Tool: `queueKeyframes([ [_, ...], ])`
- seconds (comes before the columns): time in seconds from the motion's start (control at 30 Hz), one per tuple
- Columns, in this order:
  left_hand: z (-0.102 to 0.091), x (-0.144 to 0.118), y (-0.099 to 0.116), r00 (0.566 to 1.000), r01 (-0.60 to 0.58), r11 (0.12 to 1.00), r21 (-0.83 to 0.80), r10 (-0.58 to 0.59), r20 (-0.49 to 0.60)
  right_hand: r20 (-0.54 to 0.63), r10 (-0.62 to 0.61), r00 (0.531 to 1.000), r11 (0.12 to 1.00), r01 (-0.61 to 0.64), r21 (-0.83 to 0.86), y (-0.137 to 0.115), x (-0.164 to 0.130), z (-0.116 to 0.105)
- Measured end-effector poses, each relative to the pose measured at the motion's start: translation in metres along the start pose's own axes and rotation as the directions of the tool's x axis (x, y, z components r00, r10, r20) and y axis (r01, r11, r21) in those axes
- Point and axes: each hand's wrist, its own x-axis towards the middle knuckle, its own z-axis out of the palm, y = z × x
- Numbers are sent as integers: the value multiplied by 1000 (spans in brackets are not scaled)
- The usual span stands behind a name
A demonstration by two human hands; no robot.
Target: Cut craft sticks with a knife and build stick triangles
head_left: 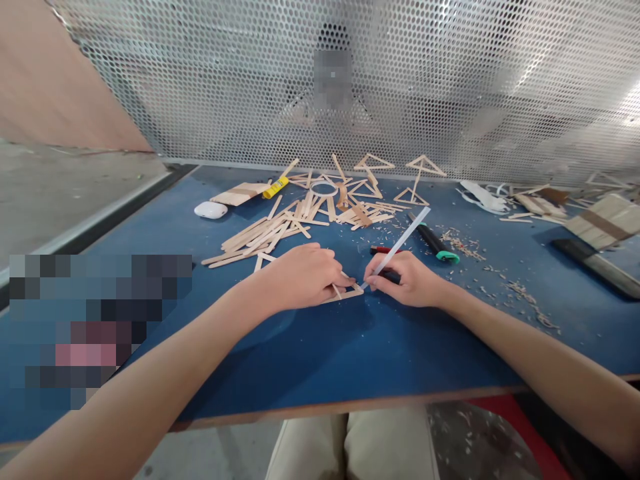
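Stick triangle (345,292): flat on the blue worktop (320,360), near the front edge, between the two hands; only its right corner and lower side visible, the rest hidden under the left hand.
Left hand (300,275): palm down on the stick triangle, fingers curled over it and pressing it to the worktop; fingertips at the right corner.
Right hand (403,280): closed in a pen-style pinch around a white strip (400,245); a red-and-black tool (383,251) just behind the knuckles, not gripped.
White strip: thin and straight; long axis running from the upper right down to the lower left; lower tip touching or just beside the triangle's right corner, cannot tell which.
Key relation: triangle's right corner just left of the right hand, strip tip aimed at it; left hand nearer, already on the piece.
Loose sticks (265,233): scattered heap behind the left hand, well apart from the triangle.
Finished triangles (417,179): several, flat and upright, at the back by the perforated metal screen (350,80).
Yellow glue tube (275,187): back left, beside a stick bundle (240,193).
White oval case (211,210): left of the heap.
Black cutter with green end (434,241): right of the strip, beyond the right hand.
Wood shavings (465,245): strewn to the right.
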Motion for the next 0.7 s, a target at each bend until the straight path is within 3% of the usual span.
queueKeyframes([
  [0.4, 3, -1, -1, 996, -12, 997, -72, 6, -89, 85, 95, 992, 994, -89, -71, -14, 2, -4],
  [0.7, 2, 0, -1, 1000, 13, 998, -66, -14, -20, 102, 179, 979, 978, -167, -123, -22, 5, -3],
])
